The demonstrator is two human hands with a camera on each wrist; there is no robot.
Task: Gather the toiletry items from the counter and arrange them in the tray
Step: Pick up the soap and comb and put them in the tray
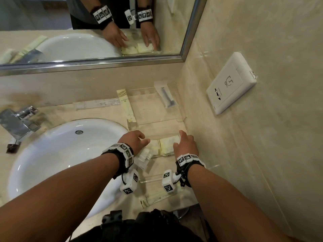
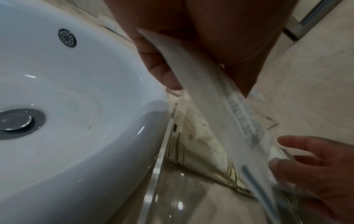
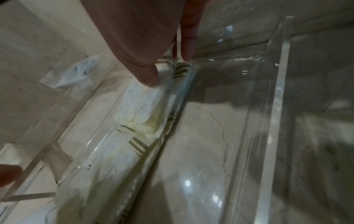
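head view only: faucet (image 1: 18,122), wall socket plate (image 1: 231,83), mirror (image 1: 90,30) reflecting both hands, a long cream sachet (image 1: 126,105) leaning at the far left edge of the clear tray (image 1: 157,117), and a wrapped razor (image 1: 167,96) at its far right corner. left wrist view only: sink (image 2: 76,106) drain and overflow, and a white flat packet (image 2: 201,94) pinched between thumb and fingers of the left hand (image 1: 133,139), its lower end blurred over the tray. right wrist view only: the tray's transparent walls up close, with the cream packets (image 3: 138,121) lying along one wall. contents — two cream packets (image 1: 163,144) side by side across the tray's middle; one more cream packet (image 1: 157,197) at the near end on the surface (image 1: 57,109), in or beside the tray cannot be told. right hand (image 1: 186,144) — fingers extended downward, tips pressing the right cream packet, grasping nothing. both forearms reach in from below, wrists carrying marker bands.
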